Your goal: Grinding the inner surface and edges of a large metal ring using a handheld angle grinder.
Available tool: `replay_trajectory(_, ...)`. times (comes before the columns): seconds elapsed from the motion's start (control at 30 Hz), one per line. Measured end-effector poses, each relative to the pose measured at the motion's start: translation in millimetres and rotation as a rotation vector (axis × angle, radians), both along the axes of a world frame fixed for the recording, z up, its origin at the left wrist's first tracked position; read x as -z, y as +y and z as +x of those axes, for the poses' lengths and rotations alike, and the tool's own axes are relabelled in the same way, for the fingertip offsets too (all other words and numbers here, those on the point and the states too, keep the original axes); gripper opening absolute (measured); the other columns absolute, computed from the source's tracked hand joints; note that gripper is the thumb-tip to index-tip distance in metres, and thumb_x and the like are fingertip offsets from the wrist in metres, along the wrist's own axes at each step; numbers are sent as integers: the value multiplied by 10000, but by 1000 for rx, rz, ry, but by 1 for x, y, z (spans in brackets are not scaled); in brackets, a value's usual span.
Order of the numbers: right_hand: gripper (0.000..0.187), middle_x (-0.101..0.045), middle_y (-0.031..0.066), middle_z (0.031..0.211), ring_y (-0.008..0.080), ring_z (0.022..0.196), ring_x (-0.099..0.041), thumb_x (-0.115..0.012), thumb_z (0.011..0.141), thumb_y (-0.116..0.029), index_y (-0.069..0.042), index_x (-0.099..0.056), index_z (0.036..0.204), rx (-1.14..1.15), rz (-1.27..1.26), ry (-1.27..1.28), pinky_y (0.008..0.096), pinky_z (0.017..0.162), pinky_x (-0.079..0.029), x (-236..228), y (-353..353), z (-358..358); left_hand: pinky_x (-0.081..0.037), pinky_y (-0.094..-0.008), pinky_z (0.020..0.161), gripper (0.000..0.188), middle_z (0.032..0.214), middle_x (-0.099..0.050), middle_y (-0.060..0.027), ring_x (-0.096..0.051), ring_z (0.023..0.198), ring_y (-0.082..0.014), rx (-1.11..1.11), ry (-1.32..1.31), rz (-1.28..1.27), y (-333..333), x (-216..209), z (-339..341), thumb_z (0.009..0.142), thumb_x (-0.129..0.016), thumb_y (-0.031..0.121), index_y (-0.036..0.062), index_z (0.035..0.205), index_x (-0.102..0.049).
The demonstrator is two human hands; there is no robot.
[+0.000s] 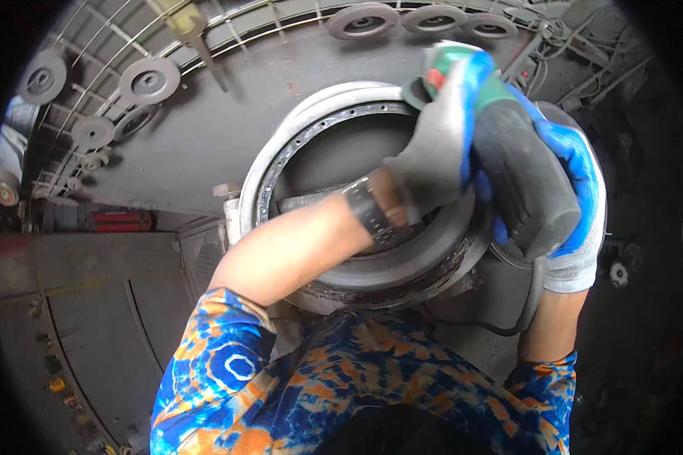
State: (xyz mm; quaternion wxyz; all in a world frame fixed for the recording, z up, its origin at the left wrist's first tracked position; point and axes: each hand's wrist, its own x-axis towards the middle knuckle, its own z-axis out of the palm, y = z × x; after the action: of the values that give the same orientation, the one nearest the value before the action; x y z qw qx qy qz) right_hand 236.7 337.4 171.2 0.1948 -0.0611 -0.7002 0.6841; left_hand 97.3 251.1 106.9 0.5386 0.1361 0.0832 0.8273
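Both gloved hands are on an angle grinder (520,159) with a green head and a black body, slanting across the upper right. My left hand (442,136), in a grey and blue glove and slightly blurred, is wrapped round the head end. Round the black body, my right hand (587,182) grips from the right side. The grinder's dark disc (415,92) lies at the far edge of a round metal ring (259,167) with small holes around its rim; whether they touch I cannot tell. My left forearm crosses over the ring.
A black cord (501,331) runs from the grinder's near end. Along the wire rack at the back hang several grinding discs (150,81). A bolt-like metal piece (226,191) stands beside the ring's left edge. Cables (577,45) tangle at the back right, and small parts lie at lower left.
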Motion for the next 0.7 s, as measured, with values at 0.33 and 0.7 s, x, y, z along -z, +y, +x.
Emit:
replay_trajectory(0.33, 593, -719, 294, 1021, 346, 782, -750, -479, 1072, -404, 100, -562, 1372, 356, -844, 18, 391, 518, -649, 38, -10, 59, -429, -253, 355, 485, 784, -715, -54, -592, 463, -126, 377, 392, -519, 49, 2, 39, 1077, -553, 535, 74, 1161, -680)
replay_trajectory(0.7, 816, -641, 210, 1330, 292, 1104, -685, -668, 961, -316, 11, -343, 1634, 13, -467, -149, 389, 904, -576, 17, -85, -5, -601, -353, 879, 441, 1138, -702, -99, -710, 994, -171, -187, 176, -176, -83, 15, 4, 1114, -531, 465, 84, 1323, -606)
